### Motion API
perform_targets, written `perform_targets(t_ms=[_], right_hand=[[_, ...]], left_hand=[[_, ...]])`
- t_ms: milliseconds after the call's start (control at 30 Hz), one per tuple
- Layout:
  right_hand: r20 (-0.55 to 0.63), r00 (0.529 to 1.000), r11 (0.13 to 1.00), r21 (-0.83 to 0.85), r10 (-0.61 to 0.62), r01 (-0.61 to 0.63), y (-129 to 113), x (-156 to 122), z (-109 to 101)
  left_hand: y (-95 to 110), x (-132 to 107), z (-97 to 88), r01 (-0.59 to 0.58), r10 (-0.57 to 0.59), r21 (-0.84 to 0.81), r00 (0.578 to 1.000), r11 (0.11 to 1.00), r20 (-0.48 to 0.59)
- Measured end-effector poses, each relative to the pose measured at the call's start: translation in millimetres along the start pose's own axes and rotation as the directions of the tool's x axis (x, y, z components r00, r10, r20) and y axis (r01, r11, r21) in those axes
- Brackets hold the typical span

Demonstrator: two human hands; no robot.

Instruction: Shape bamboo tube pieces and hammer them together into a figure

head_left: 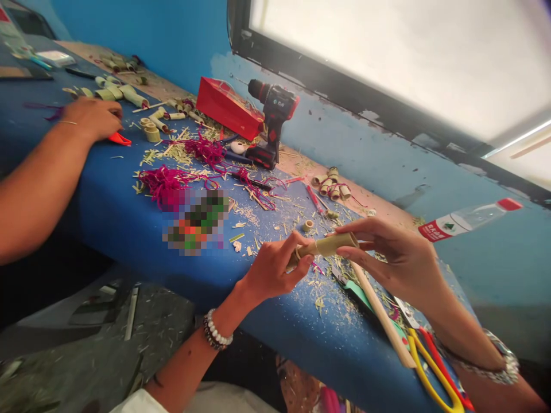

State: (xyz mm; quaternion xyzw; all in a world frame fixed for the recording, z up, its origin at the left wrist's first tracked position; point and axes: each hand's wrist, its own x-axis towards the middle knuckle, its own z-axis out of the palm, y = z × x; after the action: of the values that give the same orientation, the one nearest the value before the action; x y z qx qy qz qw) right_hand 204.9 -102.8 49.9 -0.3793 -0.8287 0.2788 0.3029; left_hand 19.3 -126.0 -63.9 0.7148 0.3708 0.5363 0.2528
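Observation:
Above the table's near edge, a short piece of bamboo [329, 245] is held roughly level between both hands. My left hand [278, 267] pinches its left end between thumb and fingers. My right hand [394, 252] has thumb and fingertips on the right end, near the opening. Under the right hand, a wooden stick [383, 318] lies beside a green-handled tool [361, 298], and yellow-handled scissors [430, 376] rest by the near right edge. A small bamboo ring [307, 225] stands just behind the held piece.
A cordless drill [275, 115] stands by a red box [230, 109]. Purple string [166, 183], shavings and bamboo pieces [331, 183] cover the blue table [129, 226]. A water bottle [469, 221] is at right. At left, another person's hand [97, 117] is near something orange.

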Motion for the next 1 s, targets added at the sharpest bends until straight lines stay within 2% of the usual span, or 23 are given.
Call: perform_targets(t_ms=[133, 233, 400, 600, 667, 767, 867, 1000], right_hand=[[-0.064, 0.995, 0.99, 0.127, 0.071, -0.063, 2, -4, 7], [-0.077, 0.991, 0.983, 0.157, 0.108, -0.095, 2, -5, 10], [-0.072, 0.994, 0.987, 0.144, 0.081, -0.07, -1, -2, 8], [-0.005, 1.0, 0.996, 0.083, 0.017, -0.016, -1, 6, 2], [0.056, 0.998, 1.0, 0.024, -0.005, 0.004, 0, 9, -2], [0.224, 0.974, 0.985, -0.158, -0.038, 0.074, 3, 15, -10], [0.342, 0.935, 0.915, -0.341, -0.094, 0.216, 4, 21, -20], [0.474, 0.859, 0.796, -0.438, -0.191, 0.418, 4, 23, -29]], left_hand=[[0, 0, 0.0, 0.002, -0.002, 0.012, 1.0, 1.0, -0.009], [-1, -1, 0.8, -0.009, 0.01, 0.028, 1.0, 1.0, -0.011], [-2, -2, 2.4, -0.012, 0.013, 0.041, 1.0, 0.999, -0.018], [0, -1, 0.4, 0.036, -0.036, -0.014, 0.999, 0.999, 0.012], [0, 0, -0.3, 0.065, -0.064, -0.032, 0.997, 0.997, 0.033], [0, 2, -0.9, 0.106, -0.105, -0.025, 0.993, 0.994, 0.061], [0, 3, -1.8, 0.12, -0.121, 0.021, 0.989, 0.993, 0.083], [0, 5, -0.7, 0.084, -0.096, 0.091, 0.986, 0.992, 0.135]])
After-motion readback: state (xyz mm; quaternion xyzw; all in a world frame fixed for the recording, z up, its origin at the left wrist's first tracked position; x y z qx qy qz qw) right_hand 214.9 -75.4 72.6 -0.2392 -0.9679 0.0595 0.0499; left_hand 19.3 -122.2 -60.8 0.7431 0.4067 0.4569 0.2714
